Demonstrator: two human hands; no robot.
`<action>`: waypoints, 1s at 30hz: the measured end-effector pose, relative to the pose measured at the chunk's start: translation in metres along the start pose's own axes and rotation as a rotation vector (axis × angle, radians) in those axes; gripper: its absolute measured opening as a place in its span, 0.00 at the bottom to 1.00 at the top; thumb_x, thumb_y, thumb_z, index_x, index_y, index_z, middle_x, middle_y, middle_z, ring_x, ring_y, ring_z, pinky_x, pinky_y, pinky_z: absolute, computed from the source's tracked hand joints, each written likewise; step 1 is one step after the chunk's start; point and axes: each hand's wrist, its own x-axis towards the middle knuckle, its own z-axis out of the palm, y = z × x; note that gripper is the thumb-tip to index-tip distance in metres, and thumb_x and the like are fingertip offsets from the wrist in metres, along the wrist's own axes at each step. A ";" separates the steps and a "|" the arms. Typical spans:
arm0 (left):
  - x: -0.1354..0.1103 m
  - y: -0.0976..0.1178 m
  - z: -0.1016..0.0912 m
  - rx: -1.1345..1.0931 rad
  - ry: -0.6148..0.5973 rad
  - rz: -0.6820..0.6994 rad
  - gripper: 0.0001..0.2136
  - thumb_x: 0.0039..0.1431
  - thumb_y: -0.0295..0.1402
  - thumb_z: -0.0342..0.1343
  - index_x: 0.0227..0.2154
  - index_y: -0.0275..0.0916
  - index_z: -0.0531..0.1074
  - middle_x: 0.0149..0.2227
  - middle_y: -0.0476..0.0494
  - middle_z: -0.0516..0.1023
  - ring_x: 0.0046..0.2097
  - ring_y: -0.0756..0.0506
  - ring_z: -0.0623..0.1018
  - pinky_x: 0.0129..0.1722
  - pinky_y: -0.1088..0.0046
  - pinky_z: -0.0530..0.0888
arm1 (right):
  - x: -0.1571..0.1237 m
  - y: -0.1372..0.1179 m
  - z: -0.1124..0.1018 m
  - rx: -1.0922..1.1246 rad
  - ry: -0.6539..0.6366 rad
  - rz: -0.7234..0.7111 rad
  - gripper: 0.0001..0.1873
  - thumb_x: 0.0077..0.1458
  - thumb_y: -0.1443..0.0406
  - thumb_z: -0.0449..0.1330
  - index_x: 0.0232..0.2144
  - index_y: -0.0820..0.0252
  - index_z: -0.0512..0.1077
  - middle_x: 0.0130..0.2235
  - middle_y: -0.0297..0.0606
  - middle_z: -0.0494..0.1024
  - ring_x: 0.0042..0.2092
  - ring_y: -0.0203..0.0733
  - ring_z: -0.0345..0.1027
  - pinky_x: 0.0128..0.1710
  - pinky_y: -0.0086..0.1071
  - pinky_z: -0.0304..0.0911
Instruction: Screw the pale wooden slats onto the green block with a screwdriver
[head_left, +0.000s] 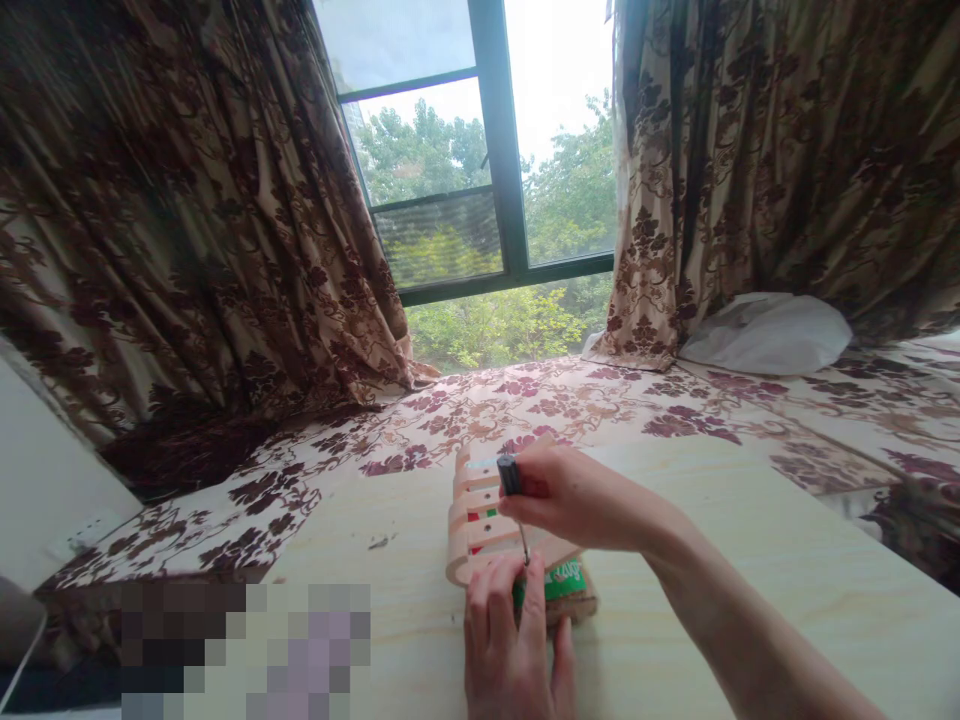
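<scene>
A screwdriver with a dark handle (509, 475) is held in my right hand (551, 490), fingers wrapped round the grip. Its thin metal shaft points down at the near end of a pale slatted wooden piece (459, 525). Dark screw heads show along the slats. My left hand (510, 640) presses its bent fingertips on the near end of this piece, on either side of the screwdriver tip. What lies right under the fingertips is hidden. Beneath the wood, near my left thumb, is a packet with a green label (564, 580).
The wooden piece rests on a pale wood-grain board (675, 620). Small dark bits (381, 542) lie on it at left. Behind are a floral cloth (465, 410), patterned curtains (262, 250), a window (517, 220) and a white plastic bag (769, 335). A blurred patch (247, 650) covers the lower left.
</scene>
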 end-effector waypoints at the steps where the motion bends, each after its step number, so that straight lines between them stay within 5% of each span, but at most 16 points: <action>1: 0.000 0.000 -0.001 0.000 -0.002 0.000 0.17 0.55 0.29 0.50 0.49 0.37 0.67 0.48 0.37 0.68 0.52 0.39 0.66 0.52 0.56 0.65 | 0.001 0.001 0.000 -0.015 0.025 0.018 0.11 0.52 0.63 0.54 0.21 0.61 0.60 0.21 0.28 0.61 0.25 0.30 0.52 0.23 0.26 0.45; 10: 0.000 0.001 -0.003 0.028 -0.023 0.013 0.18 0.54 0.28 0.52 0.49 0.36 0.66 0.49 0.37 0.67 0.54 0.38 0.65 0.52 0.55 0.65 | -0.002 0.001 -0.003 0.028 -0.019 -0.008 0.07 0.52 0.64 0.54 0.25 0.61 0.62 0.24 0.30 0.64 0.27 0.30 0.54 0.24 0.26 0.46; 20: -0.001 -0.002 -0.001 0.024 0.008 0.006 0.18 0.56 0.29 0.51 0.50 0.39 0.66 0.48 0.40 0.69 0.53 0.40 0.67 0.52 0.58 0.66 | 0.005 0.000 0.004 -0.041 0.096 0.006 0.11 0.51 0.65 0.54 0.20 0.61 0.58 0.21 0.28 0.59 0.24 0.29 0.50 0.23 0.26 0.44; 26: 0.000 0.000 -0.002 -0.006 0.011 -0.013 0.17 0.55 0.29 0.52 0.49 0.39 0.66 0.48 0.38 0.68 0.53 0.40 0.67 0.52 0.57 0.66 | 0.001 -0.002 0.002 0.009 0.014 -0.019 0.07 0.52 0.65 0.53 0.24 0.60 0.61 0.24 0.29 0.64 0.26 0.30 0.54 0.24 0.26 0.45; 30: 0.001 0.003 -0.004 -0.007 0.009 -0.039 0.17 0.55 0.28 0.52 0.49 0.40 0.67 0.48 0.40 0.69 0.53 0.41 0.67 0.52 0.59 0.66 | 0.004 -0.001 0.003 -0.093 0.094 0.032 0.12 0.51 0.63 0.55 0.21 0.61 0.59 0.22 0.29 0.61 0.24 0.30 0.51 0.23 0.27 0.44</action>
